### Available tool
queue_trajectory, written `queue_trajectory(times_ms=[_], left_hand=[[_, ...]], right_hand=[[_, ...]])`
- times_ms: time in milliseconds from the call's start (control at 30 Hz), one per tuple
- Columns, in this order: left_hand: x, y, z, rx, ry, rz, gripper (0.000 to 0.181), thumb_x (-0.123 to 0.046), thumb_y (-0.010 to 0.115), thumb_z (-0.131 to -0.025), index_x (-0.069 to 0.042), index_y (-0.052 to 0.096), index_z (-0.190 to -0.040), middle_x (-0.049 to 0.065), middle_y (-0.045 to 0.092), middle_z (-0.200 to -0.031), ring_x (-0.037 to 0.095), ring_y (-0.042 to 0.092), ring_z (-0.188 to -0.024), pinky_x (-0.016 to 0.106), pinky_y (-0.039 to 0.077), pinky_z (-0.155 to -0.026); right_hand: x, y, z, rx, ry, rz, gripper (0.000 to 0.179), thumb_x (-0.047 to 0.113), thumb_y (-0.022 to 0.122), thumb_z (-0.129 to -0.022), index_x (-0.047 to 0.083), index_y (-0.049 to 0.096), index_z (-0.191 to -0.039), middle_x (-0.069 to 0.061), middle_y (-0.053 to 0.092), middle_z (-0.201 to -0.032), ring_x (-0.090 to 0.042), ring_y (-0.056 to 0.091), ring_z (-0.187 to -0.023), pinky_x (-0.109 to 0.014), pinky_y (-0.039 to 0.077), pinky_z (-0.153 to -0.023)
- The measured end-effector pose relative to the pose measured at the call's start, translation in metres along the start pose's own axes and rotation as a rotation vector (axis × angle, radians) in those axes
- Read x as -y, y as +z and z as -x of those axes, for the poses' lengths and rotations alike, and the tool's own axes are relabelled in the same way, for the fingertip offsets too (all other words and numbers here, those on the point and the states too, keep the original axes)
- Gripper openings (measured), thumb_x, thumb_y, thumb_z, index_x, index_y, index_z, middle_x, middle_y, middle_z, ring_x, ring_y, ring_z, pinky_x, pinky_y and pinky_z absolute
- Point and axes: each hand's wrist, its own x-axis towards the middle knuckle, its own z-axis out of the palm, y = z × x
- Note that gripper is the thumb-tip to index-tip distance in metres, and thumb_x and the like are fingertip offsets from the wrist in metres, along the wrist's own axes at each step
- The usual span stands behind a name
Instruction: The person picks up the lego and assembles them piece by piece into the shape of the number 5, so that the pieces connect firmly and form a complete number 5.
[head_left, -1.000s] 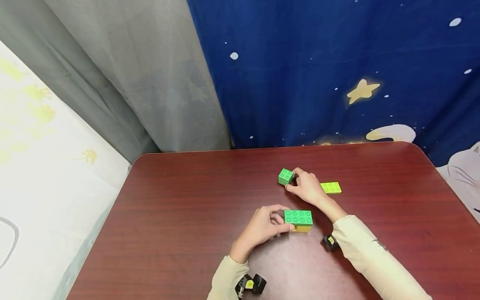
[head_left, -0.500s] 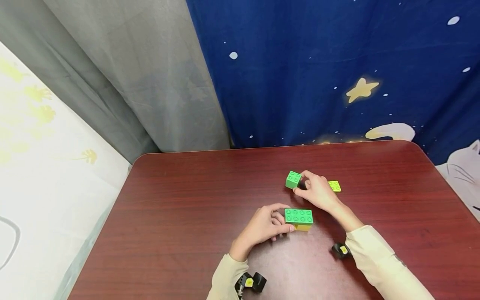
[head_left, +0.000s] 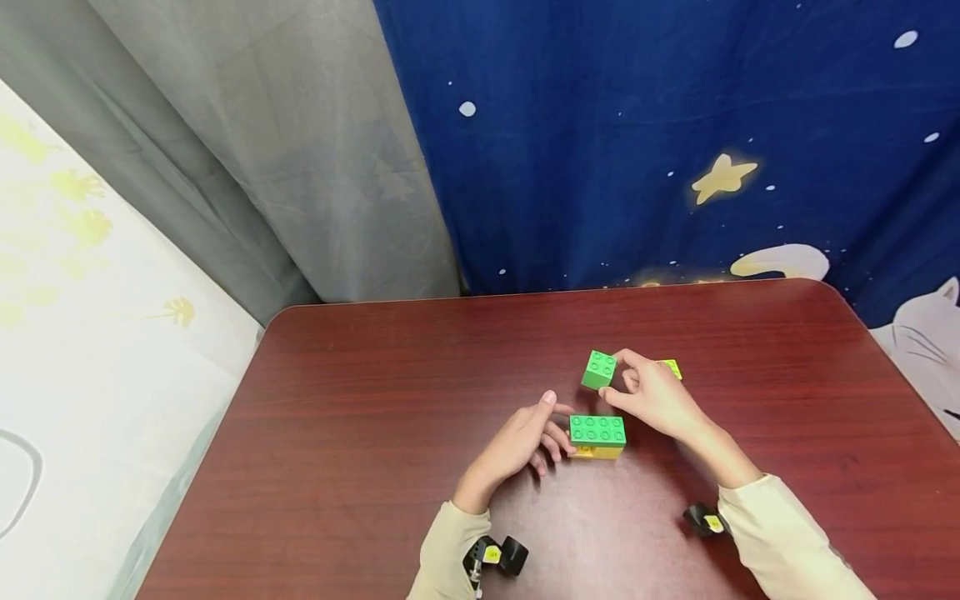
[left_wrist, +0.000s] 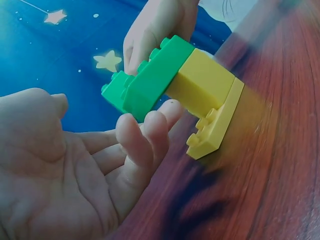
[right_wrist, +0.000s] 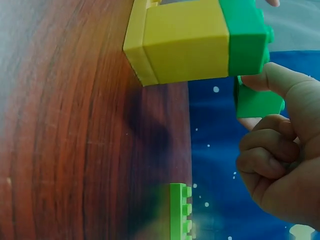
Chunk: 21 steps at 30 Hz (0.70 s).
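Note:
A stack of building bricks stands on the table in front of my hands: a long green brick (head_left: 596,428) on top, a yellow brick (left_wrist: 207,80) under one end, and a studded yellow base (left_wrist: 220,127) at the bottom. My left hand (head_left: 517,440) is beside the stack's left end, thumb raised and away, fingers loosely bent with their tips at the bricks. Just beyond the stack, my right hand (head_left: 660,398) pinches a small green four-stud brick (head_left: 598,369) between thumb and index finger. The other right fingers are curled in toward the palm, seen in the right wrist view.
A lime-green flat brick (head_left: 670,367) lies on the table (head_left: 375,433) behind my right hand, partly covered by it. Black wrist cameras jut from both sleeves close over the table. Grey and blue curtains (head_left: 600,167) hang behind the far edge.
My right hand has brought the small green brick rightward and nearer, toward the stack. My left thumb has come off the stack and lifted, while the stack has stayed in place.

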Motion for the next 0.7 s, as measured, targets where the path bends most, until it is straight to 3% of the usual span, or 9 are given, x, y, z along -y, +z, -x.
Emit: queue_trajectory(times_ms=[200, 333, 700], left_hand=[[-0.001, 0.003, -0.001, -0.049, -0.023, 0.078, 0.061, -0.047, 0.029, -0.1, 0.004, 0.056, -0.12, 0.015, 0.062, -0.074, 0.03, 0.056, -0.058, 0.026, 0.044, -0.038], [0.001, 0.005, -0.001, -0.046, -0.039, 0.134, 0.061, -0.047, 0.033, -0.099, 0.006, 0.056, -0.119, 0.013, 0.058, -0.07, 0.023, 0.053, -0.055, 0.026, 0.044, -0.039], [0.003, 0.004, -0.002, -0.027, -0.047, 0.159, 0.057, -0.045, 0.037, -0.098, 0.005, 0.055, -0.12, 0.011, 0.059, -0.071, 0.021, 0.055, -0.058, 0.025, 0.044, -0.04]], right_hand=[[0.007, -0.004, 0.01, -0.002, -0.05, 0.007, 0.031, 0.02, 0.075, -0.077, 0.006, 0.055, -0.098, 0.007, 0.029, -0.053, -0.008, 0.026, -0.046, -0.025, 0.023, -0.045], [0.012, -0.006, 0.017, 0.007, -0.079, 0.0, 0.031, 0.02, 0.075, -0.077, 0.009, 0.055, -0.097, 0.008, 0.028, -0.054, -0.006, 0.025, -0.046, -0.024, 0.024, -0.045], [0.018, -0.004, 0.028, 0.046, -0.182, -0.035, 0.029, 0.018, 0.076, -0.076, 0.013, 0.06, -0.099, 0.014, 0.026, -0.053, 0.0, 0.022, -0.046, -0.021, 0.023, -0.044]])
